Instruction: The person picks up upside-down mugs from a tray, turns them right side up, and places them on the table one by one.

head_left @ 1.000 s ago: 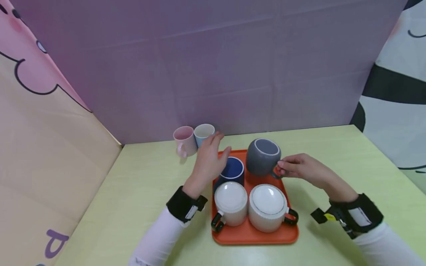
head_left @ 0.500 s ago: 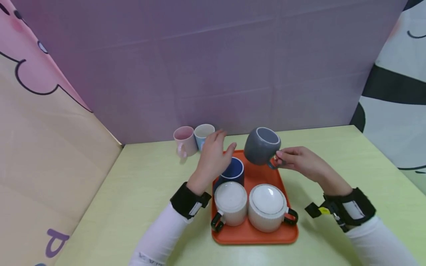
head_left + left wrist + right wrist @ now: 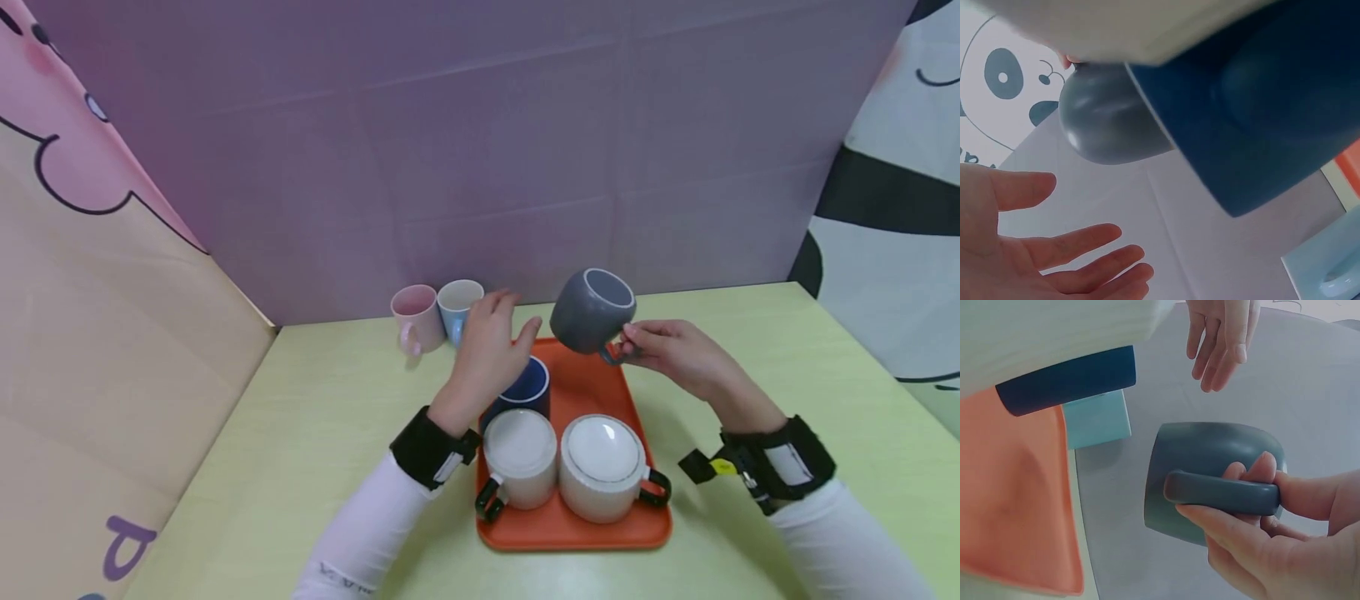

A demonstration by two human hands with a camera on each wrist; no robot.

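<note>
My right hand (image 3: 660, 350) pinches the handle of a round grey mug (image 3: 592, 310) and holds it tilted in the air above the far end of the orange tray (image 3: 592, 383). In the right wrist view the fingers (image 3: 1235, 519) wrap the grey mug's handle (image 3: 1222, 492). My left hand (image 3: 491, 346) hovers open, fingers spread, over the dark blue mug (image 3: 527, 387) on the tray and holds nothing. The left wrist view shows the open palm (image 3: 1041, 262), the grey mug (image 3: 1107, 122) and the blue mug (image 3: 1260, 106) from below.
Two white mugs (image 3: 521, 454) (image 3: 603, 467) with black handles stand at the tray's near end. A pink mug (image 3: 415, 319) and a light blue mug (image 3: 457, 304) stand by the purple back wall. Cloth panels close the left and right sides of the green table (image 3: 315, 433).
My right hand has lifted the grey mug off the tray, up and slightly back. My left hand has drifted a little right and farther away, staying open.
</note>
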